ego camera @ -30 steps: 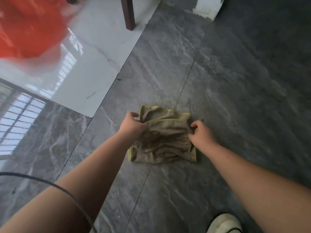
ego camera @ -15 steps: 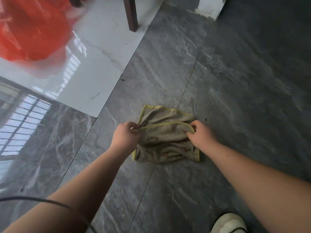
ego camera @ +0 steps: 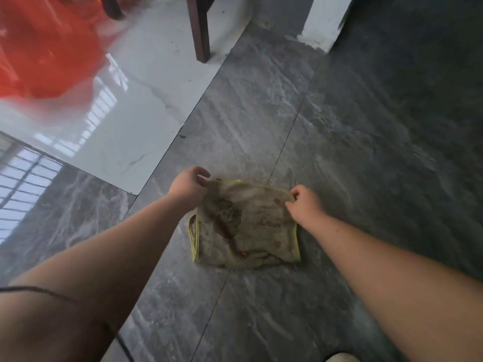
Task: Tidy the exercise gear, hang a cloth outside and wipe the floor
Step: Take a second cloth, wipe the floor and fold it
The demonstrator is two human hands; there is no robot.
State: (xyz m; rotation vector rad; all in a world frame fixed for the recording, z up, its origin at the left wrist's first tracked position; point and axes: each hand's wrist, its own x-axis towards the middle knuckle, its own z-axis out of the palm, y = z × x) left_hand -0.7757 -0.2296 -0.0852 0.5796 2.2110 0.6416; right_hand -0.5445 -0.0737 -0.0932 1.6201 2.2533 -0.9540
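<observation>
A dirty beige cloth [ego camera: 251, 226] with a yellow hem and brown stains lies on the dark grey marble floor [ego camera: 352, 142]. My left hand [ego camera: 187, 185] pinches its far left corner. My right hand [ego camera: 304, 203] pinches its far right corner. Between the two hands the far edge is pulled taut and raised a little, while the near part of the cloth rests on the tiles. Both forearms reach in from the bottom of the view.
A blurred orange-red object [ego camera: 44, 45] lies on the white glossy tile [ego camera: 146, 100] at the upper left. A dark wooden furniture leg [ego camera: 200, 30] stands at the top centre, a white post base [ego camera: 324, 24] to its right. My shoe tip [ego camera: 342, 357] shows at the bottom right.
The cloth was folded over on itself; my hands have drawn its top layer up and away from me, spreading it into a wider sheet with the stained face showing.
</observation>
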